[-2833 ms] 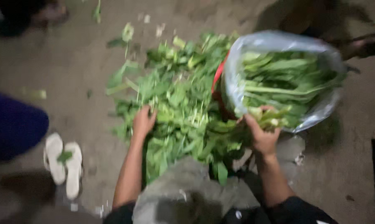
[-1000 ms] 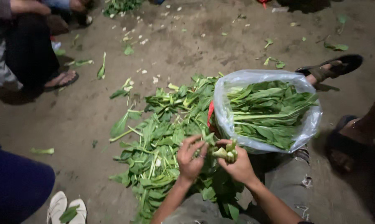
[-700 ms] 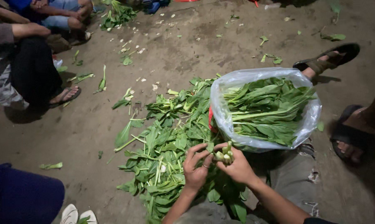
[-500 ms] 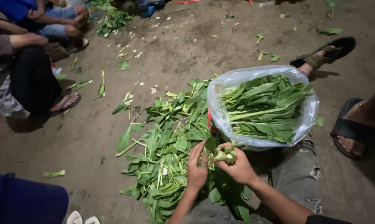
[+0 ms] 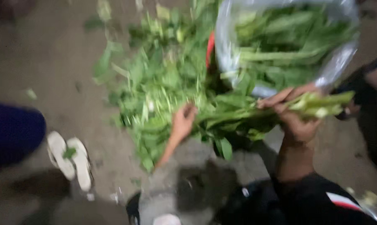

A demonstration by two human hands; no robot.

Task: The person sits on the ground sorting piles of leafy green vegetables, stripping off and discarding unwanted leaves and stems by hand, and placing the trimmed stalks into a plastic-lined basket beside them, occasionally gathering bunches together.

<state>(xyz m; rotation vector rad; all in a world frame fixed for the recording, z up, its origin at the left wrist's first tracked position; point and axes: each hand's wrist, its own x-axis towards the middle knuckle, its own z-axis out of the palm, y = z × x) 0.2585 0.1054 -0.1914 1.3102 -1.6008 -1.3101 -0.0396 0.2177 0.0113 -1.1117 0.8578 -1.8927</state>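
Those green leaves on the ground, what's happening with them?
A person sitting on the ground is sorting leafy greens. The right hand grips a bunch of green stalks and holds it just in front of a clear plastic bag already full of greens. The left hand reaches into the loose pile of leaves spread on the dirt. A pair of white sandals lies to the left. The picture is blurry, so finer details are hard to tell.

A heap of leaves (image 5: 155, 87) lies on the ground (image 5: 38, 62), left of the bag (image 5: 338, 66); sandals (image 5: 69, 158) lie left.
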